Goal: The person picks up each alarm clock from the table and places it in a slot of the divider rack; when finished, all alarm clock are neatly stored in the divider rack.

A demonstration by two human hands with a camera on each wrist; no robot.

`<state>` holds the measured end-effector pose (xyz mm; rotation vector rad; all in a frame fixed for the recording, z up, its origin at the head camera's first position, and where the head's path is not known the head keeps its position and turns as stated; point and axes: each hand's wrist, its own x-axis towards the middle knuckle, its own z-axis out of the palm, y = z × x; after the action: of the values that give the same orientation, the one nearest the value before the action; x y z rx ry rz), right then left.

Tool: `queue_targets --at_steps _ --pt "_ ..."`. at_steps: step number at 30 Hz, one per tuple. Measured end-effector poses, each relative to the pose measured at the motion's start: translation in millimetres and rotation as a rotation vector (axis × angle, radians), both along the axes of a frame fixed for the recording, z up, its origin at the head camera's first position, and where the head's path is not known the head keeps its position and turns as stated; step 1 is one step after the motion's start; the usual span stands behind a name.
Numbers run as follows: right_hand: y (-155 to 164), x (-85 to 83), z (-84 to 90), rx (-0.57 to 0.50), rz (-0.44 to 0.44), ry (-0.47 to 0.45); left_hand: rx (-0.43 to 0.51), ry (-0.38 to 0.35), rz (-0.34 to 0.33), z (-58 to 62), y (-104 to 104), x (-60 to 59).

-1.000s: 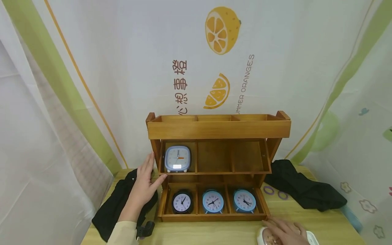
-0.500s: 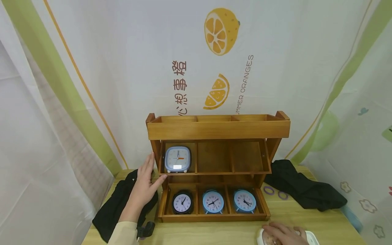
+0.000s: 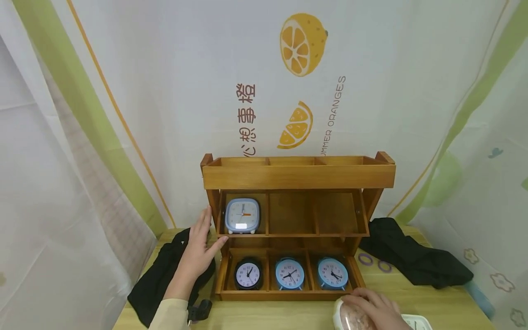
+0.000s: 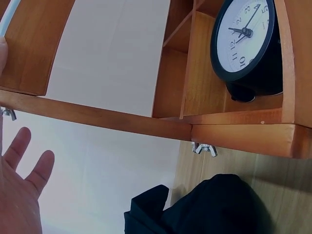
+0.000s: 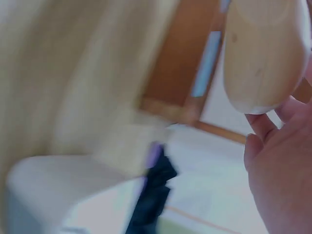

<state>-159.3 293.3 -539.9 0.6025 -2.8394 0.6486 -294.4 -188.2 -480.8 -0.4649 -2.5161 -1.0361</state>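
In the head view, my left hand (image 3: pixel 197 256) lies with straight fingers along the left side of a three-tier wooden rack (image 3: pixel 299 177), its thumb near the middle tier's front lip. My right hand (image 3: pixel 377 309) grips a rounded white object (image 3: pixel 353 316) with a glossy brownish face, just before the rack's lower right corner; the right wrist view shows its smooth cream underside (image 5: pixel 265 63). A square blue alarm clock (image 3: pixel 242 215) stands in the middle tier's left compartment. The bottom tier holds a black alarm clock (image 3: pixel 248 275) and two light-blue alarm clocks, one central (image 3: pixel 289 275), one right (image 3: pixel 332 274).
Black cloths lie left (image 3: pixel 171 270) and right (image 3: pixel 416 256) of the rack. Two purple rings (image 3: pixel 365 259) are near its right side. Another white item (image 3: pixel 417 321) sits at the front right, partly hidden by my hand. White curtains hang behind.
My right hand has moved left and slightly up with the rounded white object, uncovering more of its face. My left hand stays at the rack's side. The head view has shifted slightly.
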Motion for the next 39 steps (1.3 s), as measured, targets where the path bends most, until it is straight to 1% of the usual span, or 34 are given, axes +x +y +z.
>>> queue_targets --at_steps 3,5,7,9,11,14,20,24,27,32,39 --pt "-9 -6.6 25.0 -0.088 0.119 0.156 0.005 -0.003 -0.001 -0.8 -1 0.4" --pt "-16 -12.7 43.2 -0.127 0.175 0.212 0.005 -0.004 0.001 -1.9 -1 0.5" --pt "-23 -19.6 59.3 -0.157 0.195 0.248 0.003 -0.005 0.003 -3.0 -2 0.5" --pt "-32 -28.1 72.8 -0.185 0.189 0.297 0.002 -0.003 0.003 -4.1 -3 0.5" --pt "-40 -36.8 85.1 -0.21 0.166 0.312 0.001 0.0 0.001 -5.1 -3 0.5" --pt "-52 -54.4 101.5 -0.227 0.179 0.347 -0.001 0.0 -0.002 -6.1 -4 0.6" --pt "-78 -93.3 129.7 -0.199 0.227 0.318 0.009 -0.002 -0.003 -5.8 -5 0.7" --pt "-95 -115.7 140.6 -0.186 0.239 0.297 0.02 0.005 -0.007 -4.7 -5 0.2" --pt "-103 -127.4 144.9 -0.193 0.236 0.301 0.022 0.015 -0.011 -3.9 -4 -0.7" --pt "-108 -137.5 146.0 -0.217 0.205 0.293 0.02 0.018 -0.018 -2.7 -1 -2.1" --pt "-112 -150.9 139.4 -0.186 0.156 0.238 0.015 0.006 -0.007 -3.3 1 -2.7"
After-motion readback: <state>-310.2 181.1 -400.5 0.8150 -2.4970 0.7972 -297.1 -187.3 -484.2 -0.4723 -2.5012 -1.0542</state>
